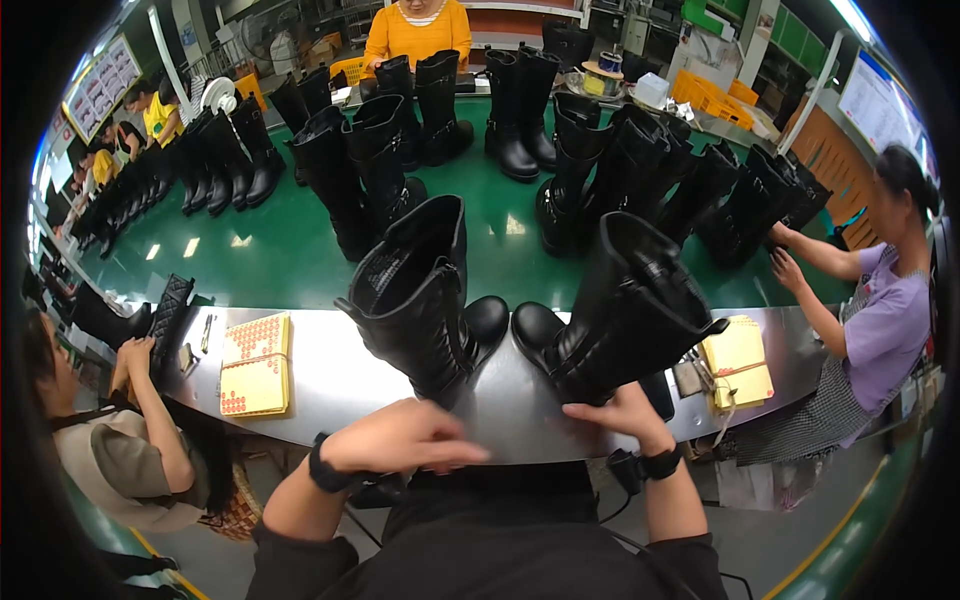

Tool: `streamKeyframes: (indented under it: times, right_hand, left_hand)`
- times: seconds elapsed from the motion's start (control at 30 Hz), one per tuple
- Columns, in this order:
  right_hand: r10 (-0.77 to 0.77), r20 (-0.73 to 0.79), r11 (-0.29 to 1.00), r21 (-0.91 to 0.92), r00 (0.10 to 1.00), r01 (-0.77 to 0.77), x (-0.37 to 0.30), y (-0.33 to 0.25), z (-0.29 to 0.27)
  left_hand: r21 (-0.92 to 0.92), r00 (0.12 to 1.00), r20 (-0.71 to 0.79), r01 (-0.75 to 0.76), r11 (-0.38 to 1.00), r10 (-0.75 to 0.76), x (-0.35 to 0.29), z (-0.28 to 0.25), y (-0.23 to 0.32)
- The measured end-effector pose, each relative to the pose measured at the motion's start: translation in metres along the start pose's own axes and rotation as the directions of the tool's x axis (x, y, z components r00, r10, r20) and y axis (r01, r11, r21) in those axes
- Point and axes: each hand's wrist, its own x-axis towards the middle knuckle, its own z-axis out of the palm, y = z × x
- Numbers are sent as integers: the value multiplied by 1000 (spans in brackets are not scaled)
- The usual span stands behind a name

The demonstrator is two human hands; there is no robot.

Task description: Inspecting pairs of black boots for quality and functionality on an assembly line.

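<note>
Two tall black boots stand upright on the metal table edge in front of me, their toes turned inward toward each other. The left boot (415, 310) shows its open top and a strap; the right boot (620, 310) leans slightly outward. My left hand (405, 438) is below the left boot, its fingers stretched out to the right, somewhat blurred, with nothing seen in them. Against the lower back of the right boot rests my right hand (625, 415), thumb out to the left and the other fingers partly hidden by the boot. Each wrist wears a black band.
Several black boots (520, 115) line the green tabletop (470, 230). Yellow card stacks lie left (255, 365) and right (738, 365) on the metal strip, near small tools. Co-workers sit at both sides, one handling a quilted boot (172, 320); a person in orange is opposite.
</note>
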Motion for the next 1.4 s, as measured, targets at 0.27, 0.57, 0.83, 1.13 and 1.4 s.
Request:
streamKeyframes:
  times: [0.27, 0.57, 0.83, 1.13, 1.4]
  right_hand:
    - [121, 10, 993, 6, 993, -121, 4, 11, 34]
    - [-236, -133, 941, -280, 963, 192, 21, -19, 45]
    - [386, 156, 380, 871, 909, -311, 53, -11, 55]
    - [-326, 418, -241, 831, 848, -502, 50, 1, 44]
    - [263, 255, 170, 937, 931, -305, 26, -23, 37]
  left_hand:
    - [-50, 732, -640, -345, 937, 235, 58, 26, -107]
    - [-413, 676, -729, -563, 716, 111, 95, 50, -74]
    - [-575, 731, -669, -625, 528, 136, 93, 14, -68]
    - [-768, 812, -567, -582, 266, 138, 88, 19, -71]
    - [-869, 846, -486, -495, -16, 221, 83, 17, -63]
